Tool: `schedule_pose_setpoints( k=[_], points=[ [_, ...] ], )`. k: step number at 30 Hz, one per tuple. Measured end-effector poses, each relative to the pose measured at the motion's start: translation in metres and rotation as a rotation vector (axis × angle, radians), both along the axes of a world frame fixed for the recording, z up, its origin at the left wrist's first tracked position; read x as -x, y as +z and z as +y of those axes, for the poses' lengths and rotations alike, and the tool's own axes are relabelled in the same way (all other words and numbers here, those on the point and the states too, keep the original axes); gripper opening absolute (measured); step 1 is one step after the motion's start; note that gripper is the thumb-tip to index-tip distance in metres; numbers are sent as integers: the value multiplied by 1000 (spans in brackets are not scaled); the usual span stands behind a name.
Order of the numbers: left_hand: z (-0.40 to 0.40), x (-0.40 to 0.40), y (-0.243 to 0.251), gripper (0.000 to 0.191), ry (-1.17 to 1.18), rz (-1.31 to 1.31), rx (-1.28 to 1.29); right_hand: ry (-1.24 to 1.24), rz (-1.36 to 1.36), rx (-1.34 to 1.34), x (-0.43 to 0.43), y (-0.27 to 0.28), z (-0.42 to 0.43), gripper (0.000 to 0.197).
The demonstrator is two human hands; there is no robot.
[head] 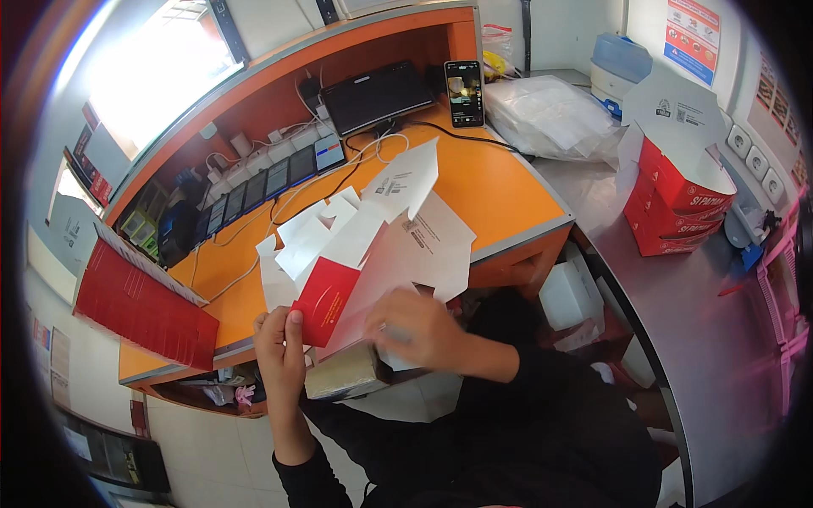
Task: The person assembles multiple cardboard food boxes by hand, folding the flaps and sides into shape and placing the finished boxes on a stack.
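My left hand [277, 340] pinches the edge of a partly folded paperboard food box [327, 298], thumb on its red outer panel. White inner flaps with cut slots stand up from this box over the desk. Beside its right side is my right hand [416, 327], blurred, with curled fingers; whether it grips the board is not clear. Another flat white box blank [444, 238] with printed marks lies on the orange desk [508, 190], partly under the box. A raised white flap [406, 181] points toward the back of the desk.
Nested red boxes [676, 203] stand on the metal counter [698, 343] at right, near plastic bags [552, 114]. Flat red cartons [146, 305] lean at the desk's left. Behind are a row of phones [277, 178], cables, a monitor [378, 95] and an upright phone [464, 95].
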State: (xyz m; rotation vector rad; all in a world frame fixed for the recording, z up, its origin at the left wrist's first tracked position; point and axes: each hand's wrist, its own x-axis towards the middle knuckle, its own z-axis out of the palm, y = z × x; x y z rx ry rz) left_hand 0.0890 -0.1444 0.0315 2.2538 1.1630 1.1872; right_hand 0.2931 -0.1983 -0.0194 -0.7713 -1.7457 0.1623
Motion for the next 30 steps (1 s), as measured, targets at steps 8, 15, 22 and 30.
schedule_pose_setpoints(
  k=[8, 15, 22, 30],
  points=[
    [2, 0, -16, 25, -10, 51, -9, -260, 330, 220, -21, 25, 39, 26],
    [0, -10, -19, 18, -28, 161, -197, -60, -234, 69, -3, 30, 45, 13],
    [3, -12, -2, 24, -14, 285, -298, -265, -203, -81, -15, 45, 51, 16],
    [32, 86, -10, 77, -423, -901, 582, 264, 412, 151, -65, 59, 37, 51]
  ],
)
